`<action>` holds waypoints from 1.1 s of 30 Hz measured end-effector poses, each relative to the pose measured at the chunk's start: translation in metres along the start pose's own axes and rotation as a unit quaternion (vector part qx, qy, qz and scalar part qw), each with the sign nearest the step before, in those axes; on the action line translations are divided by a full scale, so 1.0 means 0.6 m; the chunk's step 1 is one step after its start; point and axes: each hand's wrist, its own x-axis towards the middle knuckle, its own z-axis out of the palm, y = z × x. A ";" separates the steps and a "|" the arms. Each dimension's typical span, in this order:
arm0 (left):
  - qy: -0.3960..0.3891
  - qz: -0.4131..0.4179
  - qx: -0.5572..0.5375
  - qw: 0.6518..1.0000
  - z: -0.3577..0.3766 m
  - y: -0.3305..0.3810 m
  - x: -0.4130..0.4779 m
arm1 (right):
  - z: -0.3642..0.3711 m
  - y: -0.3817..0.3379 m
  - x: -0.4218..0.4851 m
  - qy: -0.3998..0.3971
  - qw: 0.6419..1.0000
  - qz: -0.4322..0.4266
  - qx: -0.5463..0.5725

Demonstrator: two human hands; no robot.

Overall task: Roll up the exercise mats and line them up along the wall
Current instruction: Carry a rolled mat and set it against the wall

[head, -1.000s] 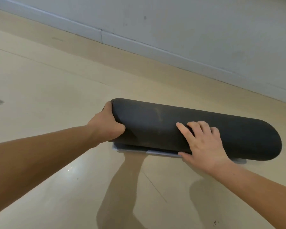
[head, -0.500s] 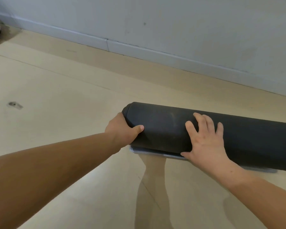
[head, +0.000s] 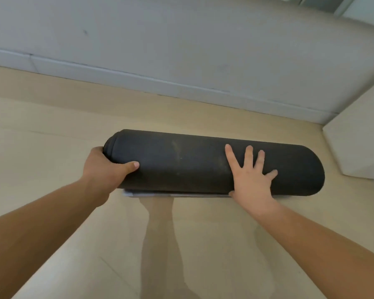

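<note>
A black exercise mat, rolled into a thick tube, lies on the beige floor roughly parallel to the wall. A strip of floor separates it from the skirting board. My left hand grips the roll's left end, thumb across the front and fingers hidden behind the end. My right hand lies flat on the right half of the roll with its fingers spread and straight. A thin pale edge of the mat's loose flap shows under the roll's near side.
A grey skirting board runs along the foot of the wall. A white block-shaped object stands on the floor at the right, close to the roll's right end. Bare beige floor stretches to the left and toward me.
The view has swung so that the whole roll and a white block at the right show. The roll sits closer to the wall. My right hand's fingers have spread wider on it.
</note>
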 end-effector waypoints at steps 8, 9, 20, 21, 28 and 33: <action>0.021 0.064 -0.018 0.998 0.105 0.046 0.019 | 0.014 0.065 0.096 0.040 0.998 0.033 -0.020; 0.022 0.071 -0.016 0.997 0.119 0.054 0.024 | 0.013 0.069 0.104 0.044 0.998 0.036 -0.013; 0.002 0.098 0.009 0.995 0.238 0.156 0.071 | 0.030 0.145 0.221 0.055 0.997 0.051 0.028; -0.004 0.096 0.025 0.995 0.252 0.167 0.074 | 0.035 0.156 0.230 0.058 0.996 0.059 0.029; -0.031 0.041 0.100 0.994 0.336 0.222 0.107 | 0.041 0.219 0.286 0.056 0.993 0.086 0.053; -0.001 0.034 0.043 0.999 0.374 0.240 0.115 | 0.022 0.238 0.310 0.023 0.988 0.073 0.133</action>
